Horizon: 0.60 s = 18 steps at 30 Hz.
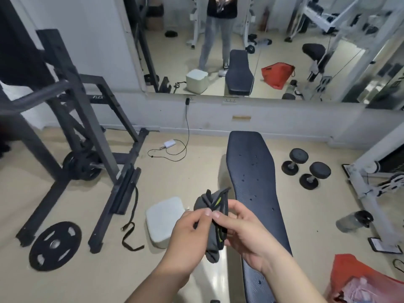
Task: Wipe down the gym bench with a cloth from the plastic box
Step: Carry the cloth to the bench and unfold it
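A dark grey cloth with black edging and a yellow-green mark hangs bunched between both hands, in front of me and just left of the bench. My left hand pinches its edge from the left, and my right hand grips it from the right. The long dark blue gym bench runs away from me toward the wall, directly right of the cloth. On the floor left of the bench sits the white plastic box with its lid on, partly hidden by my left hand.
A dark squat rack with weight plates stands at the left, and a loose plate lies on the floor. Dumbbells, a water bottle and a white machine frame are at the right. A red bag lies at the near right. A wall mirror shows a person.
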Tool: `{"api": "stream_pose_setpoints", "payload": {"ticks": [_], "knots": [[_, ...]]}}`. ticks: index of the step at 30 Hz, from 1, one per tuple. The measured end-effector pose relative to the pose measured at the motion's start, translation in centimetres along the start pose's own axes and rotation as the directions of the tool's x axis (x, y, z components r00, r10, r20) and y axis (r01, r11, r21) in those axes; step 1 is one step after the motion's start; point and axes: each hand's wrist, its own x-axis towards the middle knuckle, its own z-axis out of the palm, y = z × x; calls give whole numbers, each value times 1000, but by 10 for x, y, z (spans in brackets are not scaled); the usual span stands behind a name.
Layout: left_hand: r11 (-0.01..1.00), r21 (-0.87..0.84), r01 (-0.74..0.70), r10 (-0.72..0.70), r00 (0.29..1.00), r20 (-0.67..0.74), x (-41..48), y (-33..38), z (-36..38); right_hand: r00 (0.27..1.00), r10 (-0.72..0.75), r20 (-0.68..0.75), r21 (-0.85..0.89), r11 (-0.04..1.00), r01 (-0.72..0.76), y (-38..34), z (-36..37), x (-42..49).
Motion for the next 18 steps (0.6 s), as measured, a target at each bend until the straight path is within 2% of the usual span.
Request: {"api": "stream_pose_setpoints", "payload": {"ticks": [2, 5, 7, 11, 15, 18], "knots": [[999, -24, 24, -22, 995, 98, 53, 8, -18, 994, -12, -113, 50, 999, 17, -14, 10, 38], [998, 16, 56, -58, 977, 203, 125, 24, -41, 960, 48, -275, 119, 993, -15, -42, 20, 81], [998, 33, 58, -66, 951, 301, 164, 40, -47, 940, 49, -338, 171, 985, 10, -60, 21, 103], [994, 108, -20, -34, 881, 472, 224, 79, -37, 879, 20, -476, 186, 980, 78, -93, 7, 132], [993, 96, -67, 8, 858, 513, 260, 104, 1, 803, 75, -592, 277, 954, 115, -107, -24, 155], [961, 158, -227, 99, 816, 570, 278, 107, 39, 791, 103, -602, 306, 946, 110, -122, -49, 171]]}}
